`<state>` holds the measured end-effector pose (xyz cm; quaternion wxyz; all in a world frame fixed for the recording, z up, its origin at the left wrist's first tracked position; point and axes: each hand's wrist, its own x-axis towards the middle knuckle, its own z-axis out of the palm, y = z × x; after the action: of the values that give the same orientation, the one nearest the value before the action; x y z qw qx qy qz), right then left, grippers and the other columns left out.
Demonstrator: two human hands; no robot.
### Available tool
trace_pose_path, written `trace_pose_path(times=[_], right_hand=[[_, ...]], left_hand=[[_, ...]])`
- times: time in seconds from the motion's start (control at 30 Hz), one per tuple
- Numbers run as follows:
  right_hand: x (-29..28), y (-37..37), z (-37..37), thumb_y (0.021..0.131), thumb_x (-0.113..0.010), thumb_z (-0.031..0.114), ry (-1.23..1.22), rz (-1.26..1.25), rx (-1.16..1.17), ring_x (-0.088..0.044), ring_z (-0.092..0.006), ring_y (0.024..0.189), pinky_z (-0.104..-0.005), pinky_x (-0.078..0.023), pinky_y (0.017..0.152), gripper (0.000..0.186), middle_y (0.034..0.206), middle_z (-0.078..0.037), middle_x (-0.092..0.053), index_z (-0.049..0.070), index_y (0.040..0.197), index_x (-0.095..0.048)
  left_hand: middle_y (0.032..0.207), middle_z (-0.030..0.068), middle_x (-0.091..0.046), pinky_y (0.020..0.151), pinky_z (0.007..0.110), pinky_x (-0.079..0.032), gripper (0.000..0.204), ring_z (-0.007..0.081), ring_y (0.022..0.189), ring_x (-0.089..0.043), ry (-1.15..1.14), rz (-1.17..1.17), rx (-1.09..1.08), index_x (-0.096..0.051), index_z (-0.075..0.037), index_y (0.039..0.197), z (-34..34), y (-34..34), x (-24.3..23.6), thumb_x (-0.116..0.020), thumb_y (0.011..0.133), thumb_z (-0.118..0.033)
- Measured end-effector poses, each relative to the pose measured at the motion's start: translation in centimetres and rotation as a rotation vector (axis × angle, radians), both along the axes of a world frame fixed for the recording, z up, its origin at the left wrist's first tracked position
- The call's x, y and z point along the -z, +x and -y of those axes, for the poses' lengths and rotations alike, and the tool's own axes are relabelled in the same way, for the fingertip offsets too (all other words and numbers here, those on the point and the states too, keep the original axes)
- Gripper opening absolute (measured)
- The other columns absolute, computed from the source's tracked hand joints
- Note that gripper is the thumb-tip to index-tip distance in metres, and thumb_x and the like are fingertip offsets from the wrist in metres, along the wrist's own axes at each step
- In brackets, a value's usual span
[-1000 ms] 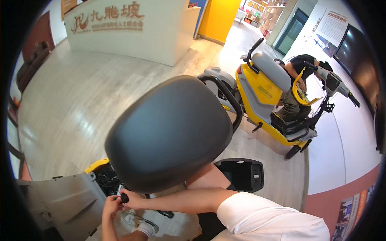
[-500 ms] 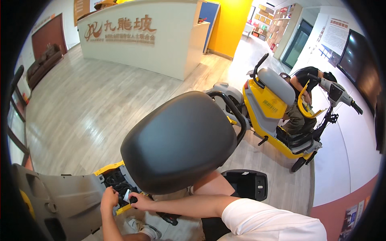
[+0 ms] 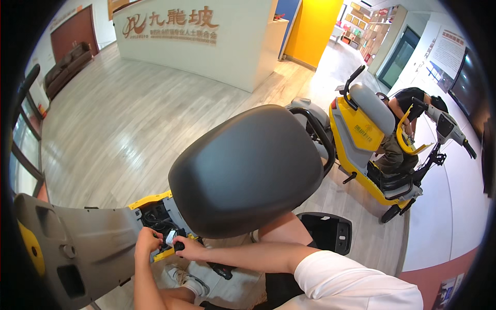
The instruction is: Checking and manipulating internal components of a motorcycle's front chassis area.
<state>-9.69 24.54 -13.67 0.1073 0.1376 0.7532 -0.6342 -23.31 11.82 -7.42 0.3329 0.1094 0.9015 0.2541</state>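
Observation:
My left hand [image 3: 148, 242] is at the near edge of an open floor bay [image 3: 158, 219] in a scooter, its fingers bent closed beside the black cables inside. What those fingers hold, if anything, is too small to make out. Close by on the right, my right hand [image 3: 190, 248] grips a dark piece [image 3: 179, 246], mostly covered by the fingers. A white tag [image 3: 170, 237] shows just beside it. Yellow trim edges the bay, between the scooter's grey front panel [image 3: 98, 235] and its black seat [image 3: 248, 170].
A black open box [image 3: 330, 232] stands right of my knee. On the floor below my right forearm lies a black tool [image 3: 221, 269]. Beyond the seat is a yellow and grey scooter [image 3: 356, 129], with another person [image 3: 408, 108] bent behind it. A white counter [image 3: 196, 46] stands farther back.
The view has shifted, so the scene sits slightly farther right, with the near scooter higher. Both hands stay at the floor bay, and the right one keeps its grip.

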Motion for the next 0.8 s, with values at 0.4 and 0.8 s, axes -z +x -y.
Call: trace_pose_path(times=[0.4, 0.8], right_hand=[[0.1, -0.3, 0.1, 0.076, -0.068, 0.017, 0.027, -0.036, 0.002, -0.059, -0.0175, 0.060, -0.0331, -0.046, 0.054, 0.037, 0.073, -0.006, -0.060, 0.017, 0.110, -0.054], [1.6, -0.9, 0.3, 0.075, -0.069, 0.017, 0.047, -0.106, 0.021, -0.064, -0.0227, 0.068, -0.0352, -0.049, 0.060, 0.039, 0.080, -0.010, -0.064, 0.014, 0.110, -0.054]], left_hand=[[0.065, 0.0116, -0.067, 0.050, 0.029, -0.050, 0.012, 0.0159, 0.054, -0.066, -0.053, 0.026, -0.028, -0.070, 0.003, 0.080, 0.2, -0.4, 0.7, -0.073, 0.068, 0.004], [0.066, 0.0123, -0.068, 0.055, 0.030, -0.054, 0.010, 0.0167, 0.057, -0.067, -0.138, 0.033, -0.008, -0.070, 0.002, 0.074, 0.3, -0.1, 0.9, -0.074, 0.066, 0.006]])
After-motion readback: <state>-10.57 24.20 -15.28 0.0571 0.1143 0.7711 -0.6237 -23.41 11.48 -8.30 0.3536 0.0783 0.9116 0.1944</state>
